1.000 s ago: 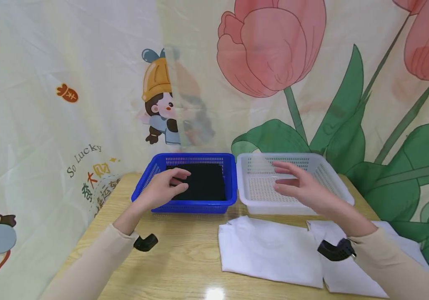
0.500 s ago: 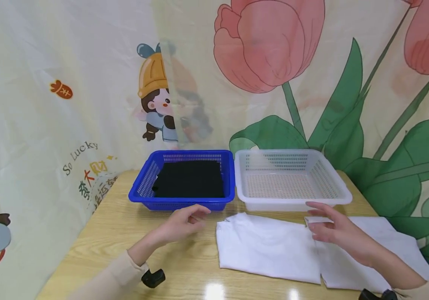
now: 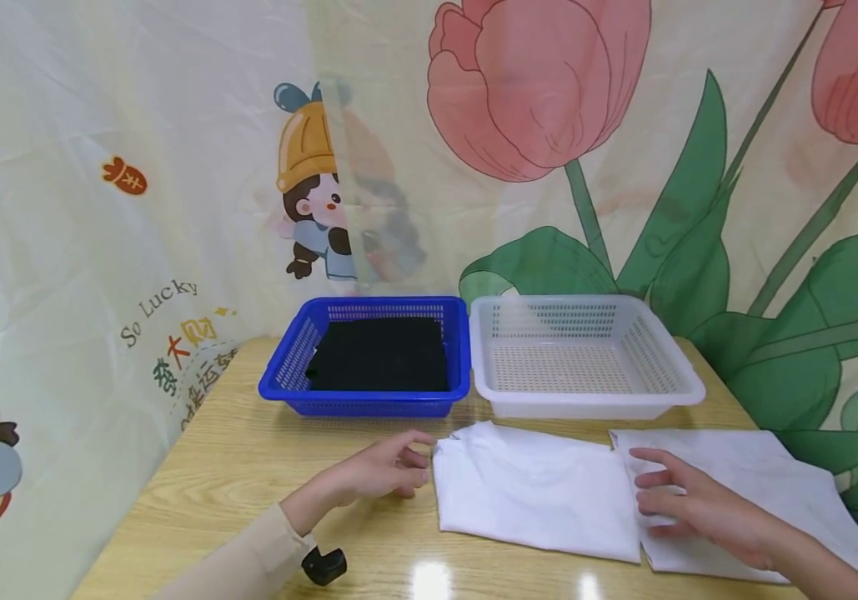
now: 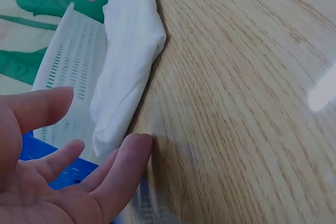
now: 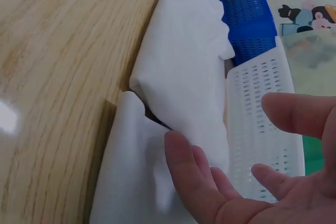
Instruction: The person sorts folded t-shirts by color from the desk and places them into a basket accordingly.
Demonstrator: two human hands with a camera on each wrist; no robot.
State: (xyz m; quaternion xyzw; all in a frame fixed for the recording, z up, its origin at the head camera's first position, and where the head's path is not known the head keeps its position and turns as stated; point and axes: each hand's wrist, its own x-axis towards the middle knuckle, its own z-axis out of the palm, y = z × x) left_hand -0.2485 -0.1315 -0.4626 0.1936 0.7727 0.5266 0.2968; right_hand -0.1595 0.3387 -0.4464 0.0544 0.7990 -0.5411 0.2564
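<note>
A folded white garment (image 3: 537, 492), perhaps a T-shirt, lies flat on the table in front of the baskets. Beside its left edge is my left hand (image 3: 379, 471), fingers loosely bent and holding nothing; in the left wrist view its fingertips (image 4: 139, 142) come close to the cloth's end. My right hand (image 3: 706, 504) hovers over the seam where this garment meets a second folded white cloth (image 3: 781, 471). Its thumb and fingers are spread apart with nothing between them. In the right wrist view the right fingertips (image 5: 177, 142) are at that seam; whether they touch cloth I cannot tell.
Behind the garments stand a blue plastic basket (image 3: 368, 406) with folded black cloth (image 3: 379, 354) in it, and a white plastic basket (image 3: 586, 404) beside it. A printed curtain (image 3: 211, 150) hangs behind the wooden table (image 3: 248, 467).
Both hands have drawn back from over the baskets and come down to the white garment, the left beside its left edge, the right above its right end. The garments and baskets stay put.
</note>
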